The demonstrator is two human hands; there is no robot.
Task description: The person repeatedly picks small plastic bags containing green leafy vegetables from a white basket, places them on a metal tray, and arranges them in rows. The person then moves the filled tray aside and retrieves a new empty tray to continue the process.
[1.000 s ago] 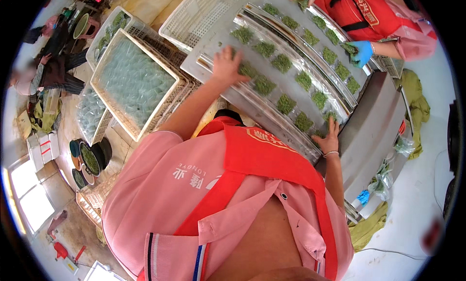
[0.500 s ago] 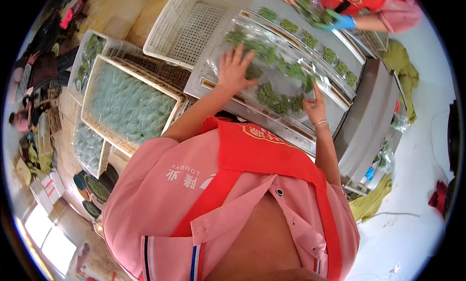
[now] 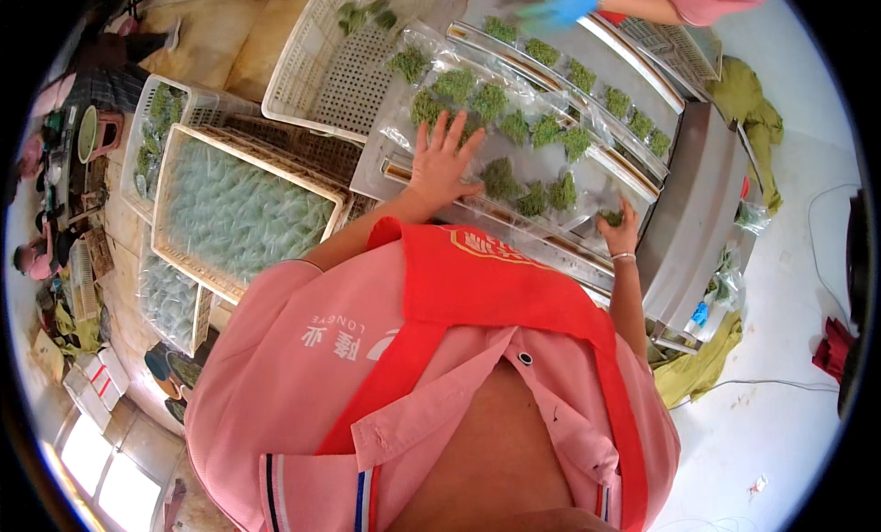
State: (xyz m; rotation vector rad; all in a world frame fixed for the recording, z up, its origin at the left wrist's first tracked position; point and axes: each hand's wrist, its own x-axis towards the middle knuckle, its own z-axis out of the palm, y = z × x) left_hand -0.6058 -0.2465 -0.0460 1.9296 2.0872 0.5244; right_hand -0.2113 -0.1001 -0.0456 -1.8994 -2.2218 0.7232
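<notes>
My left hand [image 3: 442, 169] lies with spread fingers on the near left part of a steel machine's bed [image 3: 596, 200], its fingertips at small bunches of green leaves in clear plastic bags [image 3: 466, 96]. Nothing is gripped in it. At the right end of the near row, my right hand [image 3: 624, 229] has its fingers curled round a green leaf bunch [image 3: 609, 218]. To the left of that bunch, more leaf bunches [image 3: 532, 200] lie in the same row. Long metal sealing bars [image 3: 624, 172] run across the bed between the rows.
Across the machine, a co-worker's blue-gloved hand [image 3: 560, 4] is blurred by motion. A white crate [image 3: 321, 59] holding a few bagged greens stands beyond my left hand. Nearer on the left, a cream crate [image 3: 248, 282] is full of bagged greens. A grey machine cover [image 3: 690, 211] rises at right.
My right hand has moved right and nearer, now round a leaf bunch. The co-worker's bagged greens have left their hands, and bagged greens now lie in the white crate. My left hand stays spread.
</notes>
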